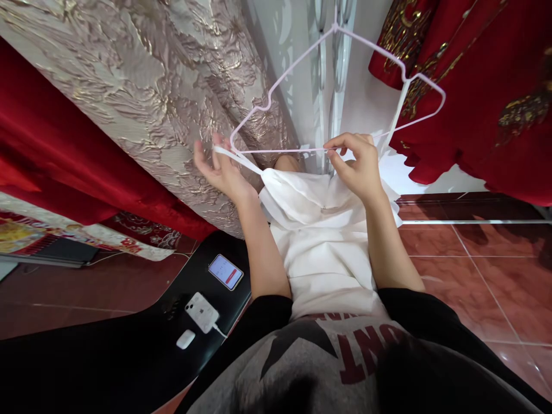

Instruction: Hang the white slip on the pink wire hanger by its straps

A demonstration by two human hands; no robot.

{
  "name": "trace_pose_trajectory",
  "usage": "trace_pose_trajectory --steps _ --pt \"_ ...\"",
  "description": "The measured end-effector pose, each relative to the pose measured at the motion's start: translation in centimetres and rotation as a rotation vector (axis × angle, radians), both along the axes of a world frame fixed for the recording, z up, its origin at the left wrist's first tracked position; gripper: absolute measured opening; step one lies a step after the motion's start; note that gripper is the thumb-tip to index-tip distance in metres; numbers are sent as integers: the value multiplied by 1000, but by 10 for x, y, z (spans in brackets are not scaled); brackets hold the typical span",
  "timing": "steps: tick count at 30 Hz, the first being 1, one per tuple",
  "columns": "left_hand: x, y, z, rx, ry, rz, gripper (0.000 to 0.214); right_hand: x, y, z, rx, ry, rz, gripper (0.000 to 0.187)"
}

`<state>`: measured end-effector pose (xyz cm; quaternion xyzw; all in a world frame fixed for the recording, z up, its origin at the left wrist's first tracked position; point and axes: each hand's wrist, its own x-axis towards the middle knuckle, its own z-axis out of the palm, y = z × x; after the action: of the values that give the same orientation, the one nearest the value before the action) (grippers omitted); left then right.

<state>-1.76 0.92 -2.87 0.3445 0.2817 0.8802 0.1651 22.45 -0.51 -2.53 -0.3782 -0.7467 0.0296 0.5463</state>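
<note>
A pale pink hanger [302, 52] hangs in front of me. Its bottom bar is pinched between the thumb and fingers of my right hand [356, 164]. At the hanger's left corner, my left hand [224, 169] has a thin white strap [244, 160] drawn out across its fingers; some of those fingers are spread, and the exact grip is partly hidden. This strap runs down to a white garment [310, 198] lying over my lap below the bar. Another white strap [397, 112] sits in the hanger's right notch and leads down behind my right hand.
Textured beige fabric [172, 86] and red cloth hang on the left. A red embellished garment [483, 103] hangs on the right. The black bench [168, 356] bears a lit phone [226, 271], a white phone [202, 312] on a cable and a small white case [185, 339].
</note>
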Motion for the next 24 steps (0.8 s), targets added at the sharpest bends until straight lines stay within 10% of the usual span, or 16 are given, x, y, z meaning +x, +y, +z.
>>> trace_pose_trajectory --steps 6,12,24 --pt "6 -9 1 -120 -16 -460 38 -7 -5 2 1 -16 47 17" --pt "26 -10 8 -57 79 -444 19 31 7 -1 208 475 -186 24" --pt "19 -11 10 -91 92 -460 21 46 1 53 -305 609 -36 16"
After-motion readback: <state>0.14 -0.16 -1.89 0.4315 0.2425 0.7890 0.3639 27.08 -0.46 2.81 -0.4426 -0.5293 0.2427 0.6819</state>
